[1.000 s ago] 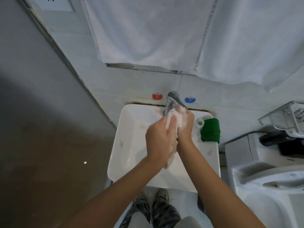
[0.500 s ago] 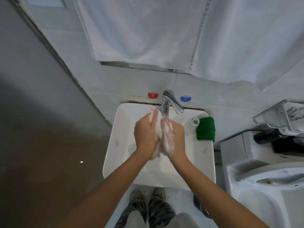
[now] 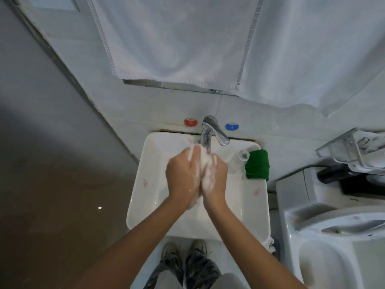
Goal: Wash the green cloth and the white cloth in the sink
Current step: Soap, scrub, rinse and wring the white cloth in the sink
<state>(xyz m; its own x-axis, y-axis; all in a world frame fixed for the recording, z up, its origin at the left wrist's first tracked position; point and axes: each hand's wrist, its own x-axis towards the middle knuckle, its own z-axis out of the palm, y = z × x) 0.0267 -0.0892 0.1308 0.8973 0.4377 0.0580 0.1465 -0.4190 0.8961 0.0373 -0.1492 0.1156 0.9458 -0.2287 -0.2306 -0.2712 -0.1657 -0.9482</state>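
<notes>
Over the white sink, my left hand and my right hand are pressed together around the soapy white cloth. Both hands grip it, and foam covers the cloth and my right fingers. Most of the cloth is hidden between my palms. The hands sit just below the chrome faucet. The green cloth lies folded on the sink's back right corner, apart from both hands.
A small clear cup stands next to the green cloth. Red and blue knobs flank the faucet. White towels hang on the wall above. A toilet stands at the right, a grey wall at the left.
My hands rubbed the white cloth, moving down from the faucet and to the left in view. They now sit lower in the basin, with the faucet uncovered.
</notes>
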